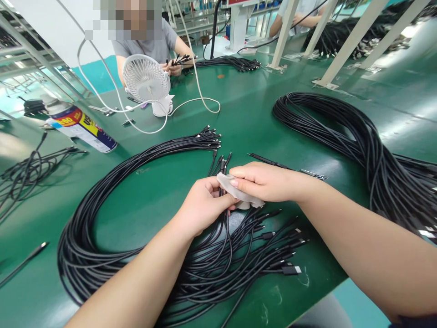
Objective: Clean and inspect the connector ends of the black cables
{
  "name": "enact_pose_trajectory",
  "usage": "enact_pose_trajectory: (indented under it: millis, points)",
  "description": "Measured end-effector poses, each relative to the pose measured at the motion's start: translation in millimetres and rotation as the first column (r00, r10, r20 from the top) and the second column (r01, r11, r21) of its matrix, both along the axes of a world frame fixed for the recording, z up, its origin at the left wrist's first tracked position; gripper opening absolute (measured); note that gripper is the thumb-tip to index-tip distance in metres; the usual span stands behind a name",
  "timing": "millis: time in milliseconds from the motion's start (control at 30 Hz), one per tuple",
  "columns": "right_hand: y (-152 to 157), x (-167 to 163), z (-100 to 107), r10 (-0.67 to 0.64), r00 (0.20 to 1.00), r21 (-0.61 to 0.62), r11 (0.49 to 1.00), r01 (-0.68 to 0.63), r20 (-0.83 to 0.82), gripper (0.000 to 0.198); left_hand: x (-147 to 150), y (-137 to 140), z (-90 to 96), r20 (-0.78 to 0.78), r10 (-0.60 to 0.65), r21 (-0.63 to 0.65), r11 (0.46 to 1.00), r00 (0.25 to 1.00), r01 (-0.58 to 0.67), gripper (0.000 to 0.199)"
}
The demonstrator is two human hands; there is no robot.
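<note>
"What does the work lie on?"

"A glossy green tabletop [246,105], marked with pale scuffs near its front edge. Cream posts [355,41] rise from its right side, and a blue-and-yellow spray can [85,125] leans at the left near a white fan [146,79]."

"And the room?"

"A bright workshop with metal racks behind. A co-worker [146,43] in a grey top sits across the table, holding cable ends; another person [303,18] is partly visible farther right."

"Where are the cables being handled?"

"The held cables [223,165] are at the middle of the table, just above a spread of loose connectors [283,255]. Their tips point away from the wearer, toward the far side, so the long axis runs near to far; below the hand they droop back toward the wearer. The big loop [78,218] curves around to the left, its far connectors pointing right."

"How do the hands grip?"

"The left hand [203,202] pinches the cables behind their connectors. The right hand [257,181] pinches a pale cloth [239,192] between thumb and fingers, against the cables; how firmly it presses, one cannot tell."
</note>
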State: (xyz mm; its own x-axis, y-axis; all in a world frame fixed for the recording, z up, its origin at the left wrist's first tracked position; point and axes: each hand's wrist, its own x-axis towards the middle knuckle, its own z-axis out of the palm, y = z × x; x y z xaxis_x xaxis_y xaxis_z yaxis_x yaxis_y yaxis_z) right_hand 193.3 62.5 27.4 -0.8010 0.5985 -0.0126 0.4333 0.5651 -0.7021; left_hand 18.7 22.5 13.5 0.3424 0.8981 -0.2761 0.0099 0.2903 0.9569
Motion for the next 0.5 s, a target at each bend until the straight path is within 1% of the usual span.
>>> enact_pose_trajectory:
  millis: [133, 233, 300, 433, 500]
  points:
    - [-0.3, 3.4, 4.4, 0.006, 0.999, 0.024, 1.0, -0.007, 0.034, 0.025, 0.3, 0.5, 1.4, -0.007, 0.006, -0.002, 1.0, 1.0, -0.006, 0.011]
    - [0.7, 5.8, 5.5, 0.015, 0.999, 0.012, 1.0, -0.016, 0.047, 0.023, 0.8, 0.8, 2.5, -0.006, 0.021, -0.002, 1.0, 1.0, -0.021, 0.01]
    - [1.4, 6.5, 4.2, 0.023, 1.0, 0.024, 0.999, -0.024, 0.009, 0.024, 1.2, 0.8, 3.0, 0.008, 0.026, -0.006, 1.0, 1.0, -0.026, 0.012]
    - [1.0, 6.1, 2.1, 0.017, 0.994, 0.106, 0.994, -0.005, -0.111, 0.026, 1.1, 0.0, 3.4, 0.038, 0.036, -0.026, 0.999, 0.999, -0.035, 0.021]
    - [0.6, 6.7, 2.3, -0.031, 0.977, 0.054, 0.998, 0.043, -0.211, 0.027, 0.4, -0.5, 3.0, 0.044, 0.051, -0.033, 0.998, 0.998, -0.05, 0.026]
